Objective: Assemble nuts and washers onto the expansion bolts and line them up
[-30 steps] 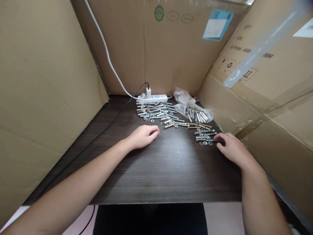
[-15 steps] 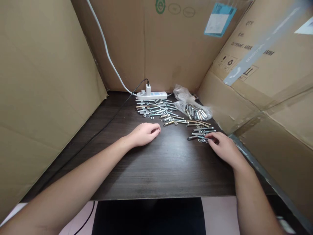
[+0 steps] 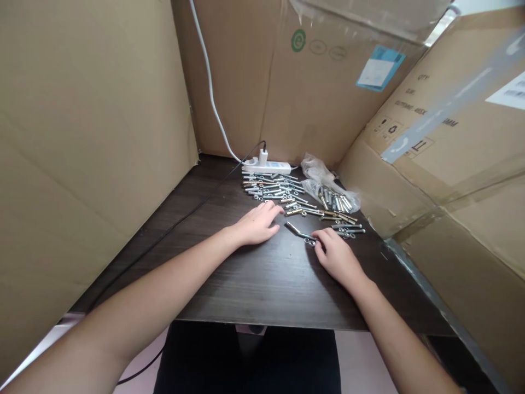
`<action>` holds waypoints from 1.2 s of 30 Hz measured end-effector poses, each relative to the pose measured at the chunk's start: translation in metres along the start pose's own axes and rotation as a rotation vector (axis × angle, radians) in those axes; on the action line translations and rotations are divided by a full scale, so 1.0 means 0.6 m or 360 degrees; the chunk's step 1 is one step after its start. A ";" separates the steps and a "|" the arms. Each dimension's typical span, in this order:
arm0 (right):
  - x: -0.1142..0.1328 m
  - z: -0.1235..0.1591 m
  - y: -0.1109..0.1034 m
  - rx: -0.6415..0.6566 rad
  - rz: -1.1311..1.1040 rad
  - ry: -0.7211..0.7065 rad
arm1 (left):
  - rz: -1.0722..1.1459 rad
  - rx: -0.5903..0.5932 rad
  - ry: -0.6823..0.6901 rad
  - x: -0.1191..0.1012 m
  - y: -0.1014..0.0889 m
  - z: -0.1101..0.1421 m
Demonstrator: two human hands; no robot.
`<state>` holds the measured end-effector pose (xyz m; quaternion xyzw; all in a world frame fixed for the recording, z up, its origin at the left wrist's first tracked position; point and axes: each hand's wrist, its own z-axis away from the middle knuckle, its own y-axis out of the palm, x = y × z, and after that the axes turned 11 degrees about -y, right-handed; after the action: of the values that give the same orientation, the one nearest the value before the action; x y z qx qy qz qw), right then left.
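A dark wooden table (image 3: 254, 284) carries a spread of metal bolts and washers (image 3: 273, 189). My left hand (image 3: 259, 224) lies palm down with fingers stretched toward the near edge of the bolt spread, holding nothing. My right hand (image 3: 337, 256) rests on the table, its fingertips pressed on one bolt (image 3: 298, 231) with small washers beside it, which lies apart from the pile between the two hands. A smaller group of bolts and washers (image 3: 348, 229) lies to the right of the right hand.
A clear plastic bag of bolts (image 3: 334, 197) sits at the back right. A white power strip (image 3: 268, 166) with a plugged charger and a white cable lies at the back. Cardboard walls (image 3: 90, 126) enclose the table on three sides. A black cable (image 3: 164, 236) crosses the left.
My right hand has slid left from the right-hand bolt group, dragging one bolt and washers toward the middle. My left hand's fingers have stretched forward. The view has shifted.
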<state>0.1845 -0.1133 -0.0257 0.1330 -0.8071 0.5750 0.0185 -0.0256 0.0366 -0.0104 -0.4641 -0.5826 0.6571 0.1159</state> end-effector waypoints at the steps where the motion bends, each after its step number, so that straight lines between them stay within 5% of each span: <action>1: 0.008 -0.009 0.006 -0.0006 -0.0029 -0.0038 | -0.0034 -0.0004 0.0010 0.003 0.002 -0.001; 13: 0.030 -0.122 0.060 -0.0091 -0.0255 -0.0260 | -0.0190 0.0011 0.0044 0.021 0.001 -0.009; 20: 0.012 -0.139 0.053 -0.0102 -0.0564 -0.0254 | -0.0199 0.0021 0.0037 0.024 0.000 -0.012; 32: -0.020 -0.134 0.034 -0.0335 -0.1440 0.0480 | -0.0020 0.0084 -0.0181 0.011 -0.014 -0.008; 36: -0.042 -0.136 -0.007 -0.0680 -0.1897 0.0648 | 0.0060 0.0100 -0.0242 0.011 -0.020 -0.008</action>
<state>0.1996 -0.0335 0.0014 0.4386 -0.6722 0.3073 0.5112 -0.0303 0.0475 -0.0027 -0.4198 -0.5599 0.7105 0.0733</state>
